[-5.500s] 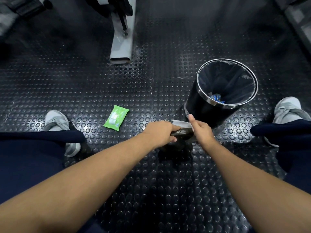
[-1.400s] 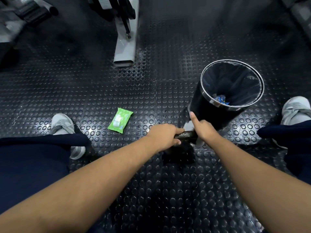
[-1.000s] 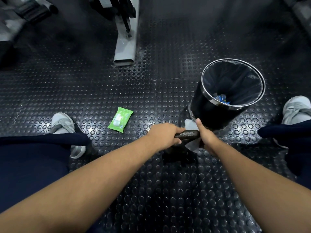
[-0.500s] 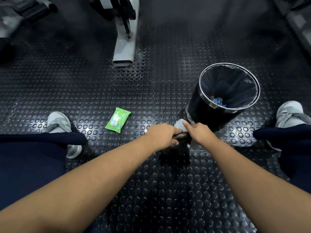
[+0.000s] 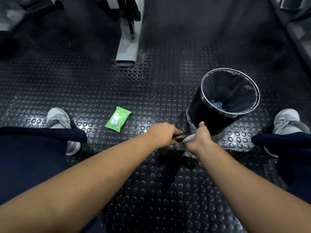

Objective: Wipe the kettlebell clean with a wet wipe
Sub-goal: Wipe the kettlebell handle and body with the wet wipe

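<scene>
A black kettlebell (image 5: 170,151) stands on the studded rubber floor between my feet, mostly hidden under my hands. My left hand (image 5: 162,135) is closed around the left part of its handle. My right hand (image 5: 199,137) presses a white wet wipe (image 5: 186,142) against the right end of the handle, thumb pointing up. A short bare stretch of the handle shows between the two hands. The wipe hangs a little below my right palm.
A green wet wipe pack (image 5: 117,118) lies on the floor to the left. A black bin (image 5: 223,100) with a liner and some scraps stands just beyond my right hand. A grey machine leg (image 5: 127,47) reaches in from the back. My shoes (image 5: 58,117) flank the kettlebell.
My right hand with the wipe has been sliding back and forth along the handle's right end; it now sits lower with the wipe folded over the handle. My left hand keeps its grip.
</scene>
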`<state>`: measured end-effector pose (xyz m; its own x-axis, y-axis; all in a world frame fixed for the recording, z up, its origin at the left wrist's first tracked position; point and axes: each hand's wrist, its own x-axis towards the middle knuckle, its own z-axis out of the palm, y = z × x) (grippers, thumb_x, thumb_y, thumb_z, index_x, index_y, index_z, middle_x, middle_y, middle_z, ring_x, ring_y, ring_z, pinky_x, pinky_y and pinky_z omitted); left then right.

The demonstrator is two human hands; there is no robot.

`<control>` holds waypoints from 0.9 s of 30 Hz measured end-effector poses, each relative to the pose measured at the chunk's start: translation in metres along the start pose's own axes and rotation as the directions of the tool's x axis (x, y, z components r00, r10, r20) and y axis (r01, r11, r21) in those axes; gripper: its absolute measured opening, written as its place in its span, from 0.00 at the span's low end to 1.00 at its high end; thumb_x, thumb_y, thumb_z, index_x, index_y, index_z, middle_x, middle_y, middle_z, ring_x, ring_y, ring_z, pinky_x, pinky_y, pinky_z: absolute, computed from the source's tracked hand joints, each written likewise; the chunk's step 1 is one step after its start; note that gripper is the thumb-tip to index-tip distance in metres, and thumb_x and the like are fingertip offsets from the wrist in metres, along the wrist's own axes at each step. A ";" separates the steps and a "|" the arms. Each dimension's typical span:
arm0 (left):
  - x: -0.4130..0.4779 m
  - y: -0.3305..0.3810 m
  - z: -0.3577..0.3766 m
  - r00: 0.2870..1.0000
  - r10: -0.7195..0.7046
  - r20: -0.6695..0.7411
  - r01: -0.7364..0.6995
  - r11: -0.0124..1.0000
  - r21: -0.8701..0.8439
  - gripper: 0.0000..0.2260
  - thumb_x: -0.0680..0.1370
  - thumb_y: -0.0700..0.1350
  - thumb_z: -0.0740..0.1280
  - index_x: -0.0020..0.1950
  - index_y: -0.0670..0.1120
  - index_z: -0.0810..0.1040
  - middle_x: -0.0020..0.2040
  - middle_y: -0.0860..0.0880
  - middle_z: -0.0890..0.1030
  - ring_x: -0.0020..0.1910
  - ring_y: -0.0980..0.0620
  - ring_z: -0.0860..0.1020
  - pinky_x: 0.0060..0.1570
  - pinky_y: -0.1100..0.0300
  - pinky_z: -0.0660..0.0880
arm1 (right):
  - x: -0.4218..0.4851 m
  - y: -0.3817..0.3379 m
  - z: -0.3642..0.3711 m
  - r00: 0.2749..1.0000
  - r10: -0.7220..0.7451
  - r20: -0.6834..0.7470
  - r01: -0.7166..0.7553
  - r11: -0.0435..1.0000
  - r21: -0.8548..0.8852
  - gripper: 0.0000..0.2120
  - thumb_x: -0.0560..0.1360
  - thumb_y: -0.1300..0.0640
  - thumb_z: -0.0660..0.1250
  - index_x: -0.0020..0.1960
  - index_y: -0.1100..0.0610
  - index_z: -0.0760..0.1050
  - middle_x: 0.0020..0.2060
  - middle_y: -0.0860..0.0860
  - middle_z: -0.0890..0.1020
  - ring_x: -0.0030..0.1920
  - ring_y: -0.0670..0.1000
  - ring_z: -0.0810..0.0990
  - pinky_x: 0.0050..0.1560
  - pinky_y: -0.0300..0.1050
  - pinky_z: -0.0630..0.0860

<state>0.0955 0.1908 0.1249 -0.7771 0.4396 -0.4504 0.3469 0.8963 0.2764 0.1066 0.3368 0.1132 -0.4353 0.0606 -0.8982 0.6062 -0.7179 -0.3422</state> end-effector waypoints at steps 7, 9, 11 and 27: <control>0.000 -0.001 -0.002 1.000 0.017 -0.003 -0.017 1.000 -0.011 0.27 0.76 0.59 0.73 0.74 0.68 0.71 0.61 0.58 0.83 0.58 0.51 0.82 0.45 0.57 0.73 | 0.013 0.009 -0.017 0.999 -0.035 0.018 0.037 0.988 -0.152 0.31 0.80 0.31 0.56 0.57 0.59 0.78 0.54 0.64 0.85 0.55 0.67 0.84 0.65 0.69 0.75; -0.001 -0.001 -0.003 1.000 0.023 -0.001 -0.023 1.000 -0.022 0.27 0.76 0.59 0.74 0.74 0.68 0.71 0.61 0.58 0.83 0.58 0.51 0.82 0.44 0.57 0.72 | 0.014 0.013 -0.029 0.998 -0.022 0.063 0.035 0.978 -0.204 0.37 0.79 0.27 0.54 0.59 0.61 0.77 0.55 0.64 0.85 0.56 0.66 0.84 0.63 0.64 0.78; -0.001 0.001 -0.004 1.000 0.027 0.000 -0.027 0.999 -0.035 0.27 0.76 0.59 0.74 0.74 0.68 0.71 0.60 0.58 0.84 0.57 0.51 0.82 0.44 0.57 0.72 | 0.011 0.017 -0.036 0.996 -0.033 0.087 0.048 0.981 -0.187 0.39 0.77 0.26 0.54 0.62 0.61 0.77 0.56 0.63 0.85 0.56 0.64 0.85 0.61 0.59 0.80; -0.002 0.000 -0.004 1.000 0.019 -0.003 -0.019 1.000 -0.009 0.28 0.75 0.61 0.74 0.74 0.69 0.71 0.63 0.58 0.82 0.61 0.50 0.80 0.46 0.57 0.73 | 0.004 0.028 -0.029 0.995 -0.088 0.045 0.095 0.969 -0.227 0.45 0.73 0.23 0.58 0.67 0.61 0.77 0.57 0.59 0.85 0.57 0.62 0.83 0.53 0.57 0.84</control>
<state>0.0949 0.1896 0.1294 -0.7719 0.4567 -0.4422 0.3572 0.8870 0.2926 0.1414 0.3373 0.0920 -0.5160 0.0921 -0.8516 0.6971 -0.5325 -0.4800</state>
